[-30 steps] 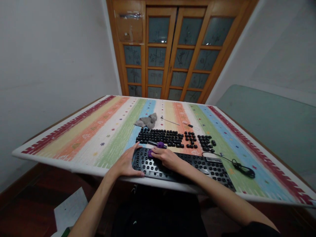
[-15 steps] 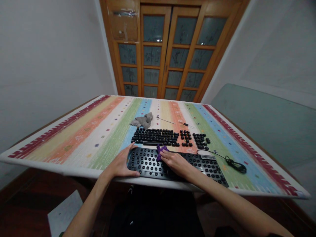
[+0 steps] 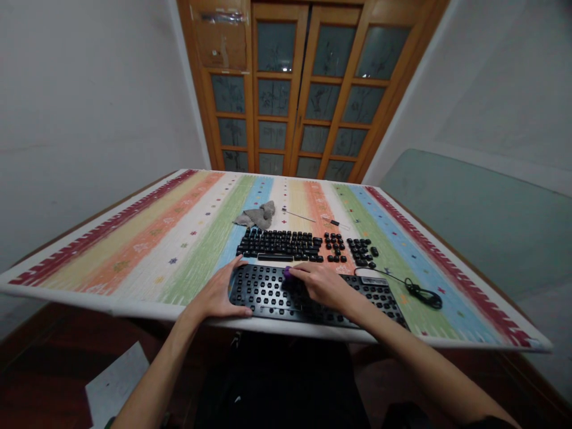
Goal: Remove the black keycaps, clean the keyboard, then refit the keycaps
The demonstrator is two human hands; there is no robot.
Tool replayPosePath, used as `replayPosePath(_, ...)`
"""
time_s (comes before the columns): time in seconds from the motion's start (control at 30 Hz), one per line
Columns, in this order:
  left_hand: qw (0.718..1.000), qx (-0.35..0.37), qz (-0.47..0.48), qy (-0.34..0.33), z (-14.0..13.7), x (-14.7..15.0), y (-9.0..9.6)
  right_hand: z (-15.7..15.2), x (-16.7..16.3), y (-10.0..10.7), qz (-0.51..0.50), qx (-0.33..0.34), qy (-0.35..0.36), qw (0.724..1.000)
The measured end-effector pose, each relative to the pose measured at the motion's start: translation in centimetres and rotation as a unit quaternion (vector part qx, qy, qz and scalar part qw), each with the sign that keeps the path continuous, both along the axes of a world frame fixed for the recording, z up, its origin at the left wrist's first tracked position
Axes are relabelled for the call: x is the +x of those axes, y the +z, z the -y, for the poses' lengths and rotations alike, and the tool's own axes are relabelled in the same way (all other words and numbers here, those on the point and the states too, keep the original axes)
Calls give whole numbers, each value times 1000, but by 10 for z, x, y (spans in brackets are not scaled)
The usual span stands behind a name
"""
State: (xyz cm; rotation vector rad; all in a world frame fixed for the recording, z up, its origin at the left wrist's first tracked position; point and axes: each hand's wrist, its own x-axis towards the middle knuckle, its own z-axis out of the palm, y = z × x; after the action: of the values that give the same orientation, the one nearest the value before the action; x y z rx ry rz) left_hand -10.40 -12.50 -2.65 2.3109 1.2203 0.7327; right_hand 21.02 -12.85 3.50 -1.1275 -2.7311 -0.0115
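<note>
A black keyboard base (image 3: 263, 292), stripped of its keycaps, lies along the near edge of the table. My left hand (image 3: 218, 295) grips its left end, thumb on the near edge and fingers at the far edge. My right hand (image 3: 324, 286) is closed on a purple cloth (image 3: 286, 273) and presses it against the board, left of the middle. Most of the cloth is hidden under the fingers. Just beyond the board, loose black keycaps (image 3: 281, 243) are laid out in keyboard order.
A crumpled grey cloth (image 3: 257, 215) lies past the keycaps. A thin rod (image 3: 299, 215) and a small tool with a black part (image 3: 334, 223) are to its right. The coiled keyboard cable (image 3: 422, 294) rests at the right on the striped tablecloth (image 3: 147, 238).
My right hand has shifted slightly over the board, and the purple cloth is more bunched and covered by the fingers. My left hand keeps its hold on the board's left end.
</note>
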Motion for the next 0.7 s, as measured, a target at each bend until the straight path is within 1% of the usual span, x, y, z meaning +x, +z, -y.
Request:
replayPosePath(0.1,1000,2,-10,-1,0,0,0,-1,-14,-17,-10,23,32,999)
replayPosePath(0.2,1000,5,-7,0,0,-1,0,1,-13,-29,7,50,44,998)
replayPosePath(0.27,1000,4,0,1,0,-1,0,4,-10,-29,22,55,46,997)
replayPosePath(0.4,1000,-2,8,5,0,-1,0,4,-7,-24,61,39,51,996)
replayPosePath(0.53,1000,-8,1,4,-1,-2,0,0,0,-25,84,25,7,996)
replayPosePath(0.7,1000,-6,-8,3,-1,-3,0,7,23,-27,141,35,-52,988)
